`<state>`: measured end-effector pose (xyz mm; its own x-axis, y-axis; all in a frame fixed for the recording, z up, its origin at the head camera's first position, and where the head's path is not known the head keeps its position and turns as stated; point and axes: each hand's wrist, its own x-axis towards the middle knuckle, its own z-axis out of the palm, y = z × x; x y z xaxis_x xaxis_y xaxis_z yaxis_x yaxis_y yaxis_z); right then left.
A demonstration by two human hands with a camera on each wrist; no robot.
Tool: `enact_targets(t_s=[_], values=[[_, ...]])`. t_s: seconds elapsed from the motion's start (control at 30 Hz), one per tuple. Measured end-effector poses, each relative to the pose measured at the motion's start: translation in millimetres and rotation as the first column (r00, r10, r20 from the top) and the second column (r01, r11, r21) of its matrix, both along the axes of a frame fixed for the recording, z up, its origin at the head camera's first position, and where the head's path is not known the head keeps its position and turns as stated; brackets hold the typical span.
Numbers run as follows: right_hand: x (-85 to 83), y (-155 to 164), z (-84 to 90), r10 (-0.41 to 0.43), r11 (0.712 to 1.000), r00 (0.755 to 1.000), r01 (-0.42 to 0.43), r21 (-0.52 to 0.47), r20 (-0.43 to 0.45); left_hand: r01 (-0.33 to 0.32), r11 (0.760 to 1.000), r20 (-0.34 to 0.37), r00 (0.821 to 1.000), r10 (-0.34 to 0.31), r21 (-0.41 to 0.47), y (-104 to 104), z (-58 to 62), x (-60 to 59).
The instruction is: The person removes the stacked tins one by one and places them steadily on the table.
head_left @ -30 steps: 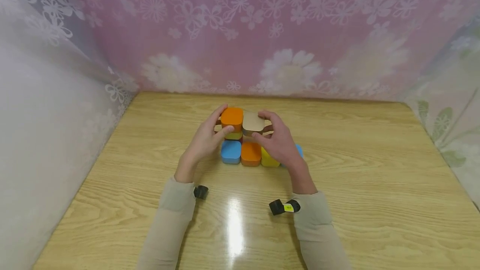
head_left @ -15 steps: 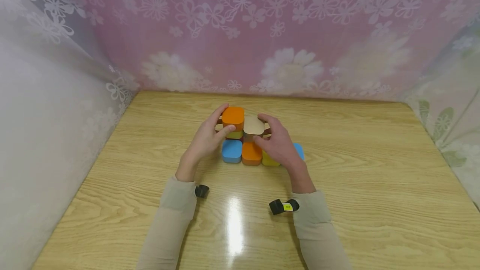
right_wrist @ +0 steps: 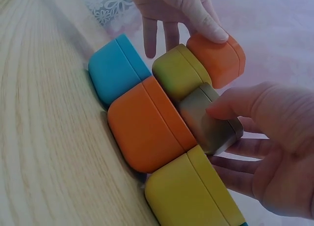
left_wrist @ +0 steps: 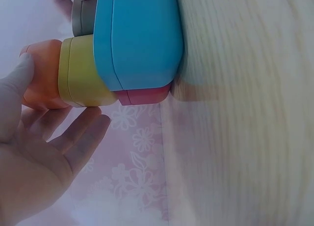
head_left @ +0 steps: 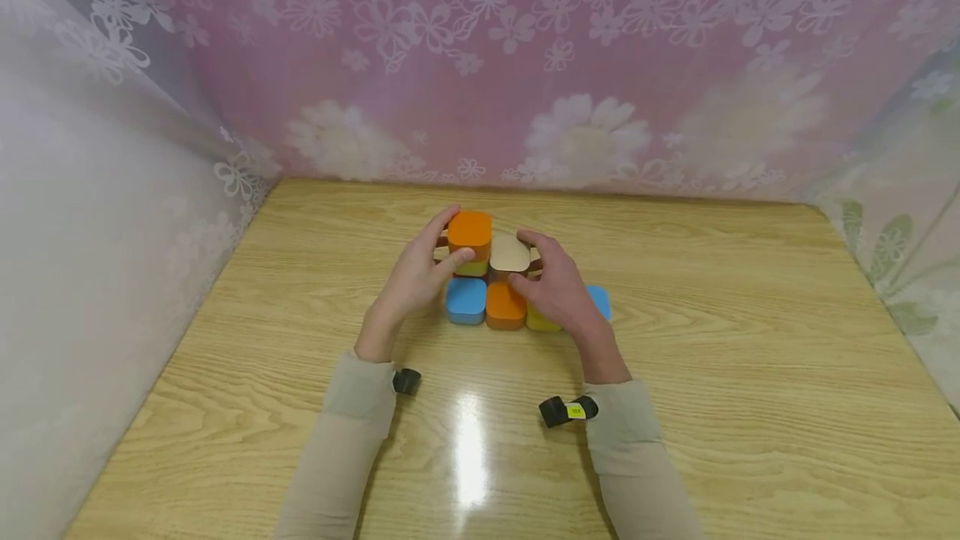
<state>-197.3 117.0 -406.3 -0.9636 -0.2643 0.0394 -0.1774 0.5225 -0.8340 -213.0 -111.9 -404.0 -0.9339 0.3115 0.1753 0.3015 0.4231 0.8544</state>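
At the head view's centre I have the left hand (head_left: 411,277) curled round the upper orange block (head_left: 469,229) and the right hand (head_left: 558,290) pinching the beige block (head_left: 510,253) lower to its right, which I judge a stacking step, calling next for level seating before release.

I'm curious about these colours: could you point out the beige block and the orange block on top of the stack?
Beige block (head_left: 510,253): head view, its flat top.
Stacked orange block (right_wrist: 215,63): right wrist view, its side.

Head view from above, forward and down; wrist views close, top orange block (left_wrist: 46,73) in both.
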Motion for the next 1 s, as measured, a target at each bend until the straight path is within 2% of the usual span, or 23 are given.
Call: enact_targets(t_s=[0.57,1.0], values=[[-4.9,-1.6,-7.5,0.016,0.999,1.000,-0.016,0.044,0.016,-0.013,1.000,-0.015,1.000,0.013,-0.018,-0.9,0.3,-0.6],[-6.5,-4.2,-9.8,0.005,0.992,1.000,-0.006,0.127,0.010,-0.008,1.000,-0.008,1.000,0.008,-0.004,0.0,0.4,-0.5]])
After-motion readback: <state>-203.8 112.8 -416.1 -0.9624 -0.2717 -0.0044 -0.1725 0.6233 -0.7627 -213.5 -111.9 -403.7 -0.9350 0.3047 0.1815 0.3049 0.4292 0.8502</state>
